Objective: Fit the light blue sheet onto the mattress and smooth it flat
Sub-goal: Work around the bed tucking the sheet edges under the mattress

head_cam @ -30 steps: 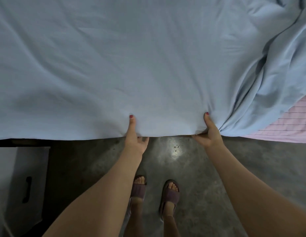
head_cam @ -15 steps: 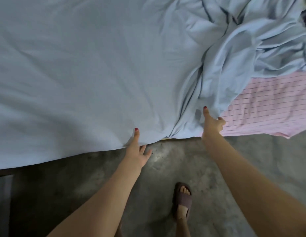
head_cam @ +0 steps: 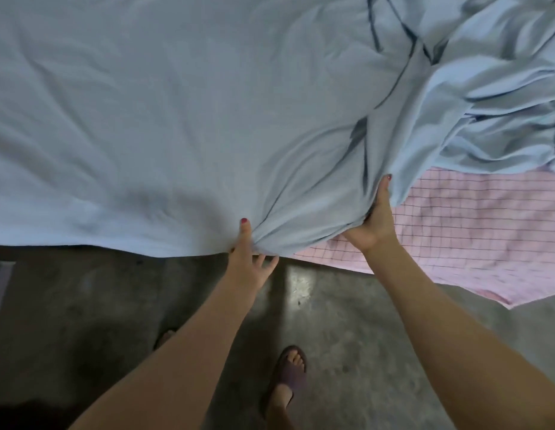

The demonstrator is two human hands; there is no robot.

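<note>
The light blue sheet (head_cam: 183,125) is spread over most of the mattress (head_cam: 474,225), lying fairly flat on the left and piled into deep folds at the upper right. The mattress's pink checked cover is left bare at the lower right, down to its near corner. The sheet's near edge is pinched by the left hand (head_cam: 250,259), the thumb laid on top of the cloth and the fingers tucked beneath it, so that creases are drawn toward the grip. A gathered fold of the same edge is grasped by the right hand (head_cam: 374,221), thumb pointing up along the fabric, just above the bare checked surface. Below the bed, a grey concrete floor (head_cam: 347,321) is seen, and one foot in a dark sandal (head_cam: 290,372) is planted on it
</note>
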